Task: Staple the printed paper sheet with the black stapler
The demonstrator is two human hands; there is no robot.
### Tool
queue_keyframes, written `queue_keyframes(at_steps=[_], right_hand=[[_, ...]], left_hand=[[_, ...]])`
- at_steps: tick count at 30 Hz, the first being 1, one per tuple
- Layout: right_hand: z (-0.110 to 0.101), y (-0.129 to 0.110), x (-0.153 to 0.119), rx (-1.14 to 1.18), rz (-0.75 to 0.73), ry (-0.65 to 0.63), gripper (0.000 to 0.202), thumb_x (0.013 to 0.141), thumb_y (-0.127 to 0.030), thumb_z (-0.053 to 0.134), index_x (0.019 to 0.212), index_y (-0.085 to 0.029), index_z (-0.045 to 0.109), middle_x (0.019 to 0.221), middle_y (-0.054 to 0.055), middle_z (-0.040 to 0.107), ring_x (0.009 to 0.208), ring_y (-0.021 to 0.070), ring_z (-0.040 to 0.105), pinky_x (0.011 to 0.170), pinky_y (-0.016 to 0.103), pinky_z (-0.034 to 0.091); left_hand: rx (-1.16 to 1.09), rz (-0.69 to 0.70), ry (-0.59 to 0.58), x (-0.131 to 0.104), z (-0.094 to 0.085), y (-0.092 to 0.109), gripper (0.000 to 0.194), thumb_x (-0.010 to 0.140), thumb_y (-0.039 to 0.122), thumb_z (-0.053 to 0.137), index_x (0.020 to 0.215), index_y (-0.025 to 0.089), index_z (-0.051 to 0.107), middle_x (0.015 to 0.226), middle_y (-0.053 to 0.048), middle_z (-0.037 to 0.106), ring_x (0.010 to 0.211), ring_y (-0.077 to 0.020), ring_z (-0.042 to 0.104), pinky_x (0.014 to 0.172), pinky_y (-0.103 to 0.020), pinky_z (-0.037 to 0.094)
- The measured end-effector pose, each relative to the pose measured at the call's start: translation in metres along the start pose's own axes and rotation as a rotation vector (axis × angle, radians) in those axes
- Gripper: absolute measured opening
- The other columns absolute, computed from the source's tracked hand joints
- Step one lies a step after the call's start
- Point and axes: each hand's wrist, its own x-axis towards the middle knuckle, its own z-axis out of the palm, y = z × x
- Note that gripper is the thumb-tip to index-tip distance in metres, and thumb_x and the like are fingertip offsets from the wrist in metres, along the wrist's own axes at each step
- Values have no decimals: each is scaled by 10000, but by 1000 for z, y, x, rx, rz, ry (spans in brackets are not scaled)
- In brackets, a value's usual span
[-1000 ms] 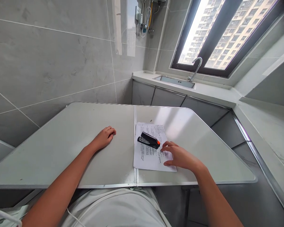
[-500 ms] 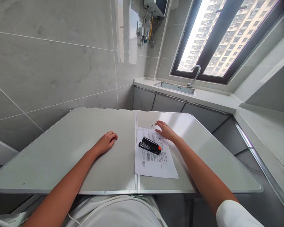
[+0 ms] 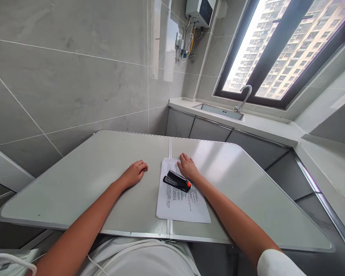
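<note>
A printed white sheet (image 3: 181, 211) lies over the seam of the pale table. On its upper part rests a black stapler (image 3: 176, 181) with an orange-red piece at its right end. My right hand (image 3: 188, 167) lies palm down on the sheet's top edge, just beyond the stapler, fingers stretched out and apart. To the left of the sheet, my left hand (image 3: 134, 173) rests on the table with its fingers curled in; whatever may be inside them is hidden. It touches neither sheet nor stapler.
The table (image 3: 83, 188) has a metal rim and a raised-looking centre seam. Behind it stand a counter with a sink (image 3: 221, 111) and a faucet (image 3: 245, 96) under a window. A tiled wall is at the left, and a white cable (image 3: 11, 257) shows at lower left.
My right hand has moved left and down onto the sheet. The sheet and stapler have shifted left across the seam. The small metallic bit near my right fingertips no longer shows. The view has shifted slightly.
</note>
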Motion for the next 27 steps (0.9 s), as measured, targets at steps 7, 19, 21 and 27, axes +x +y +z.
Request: queue_keyframes(at_steps=[7, 19, 21, 27], right_hand=[[17, -40, 4, 8, 25, 21, 686, 1071, -466, 233, 1615, -48, 240, 1707, 168, 159, 1590, 284, 106, 1267, 470, 104], [32, -126, 31, 19, -114, -31, 623, 1062, -445, 285, 1580, -109, 365, 1696, 133, 237, 1559, 357, 183, 1250, 548, 117], [32, -134, 35, 22, -112, -50, 613, 1062, -445, 292, 1596, -147, 339, 1697, 115, 241, 1558, 375, 170, 1240, 587, 113], [34, -153, 57, 8, -142, -126, 637, 1068, -493, 258, 1630, -194, 260, 1713, 94, 182, 1576, 331, 119, 1223, 648, 89]], left_hand=[[20, 3, 41, 2, 5, -1, 297, 939, 85, 389, 985, 216, 652, 1018, -63, 636, 969, -228, 596, 887, -374, 484], [106, -190, 127, 3, 0, -11, 138, 942, 213, 585, 1045, 237, 674, 1159, -56, 678, 1117, -266, 593, 968, -402, 448], [144, -226, 130, 2, -1, -12, 125, 936, 234, 622, 1044, 250, 682, 1165, -55, 675, 1115, -278, 593, 957, -412, 446], [99, -313, 147, 1, -4, -24, 158, 919, 142, 622, 1006, 249, 699, 1160, -59, 671, 1123, -264, 605, 986, -395, 454]])
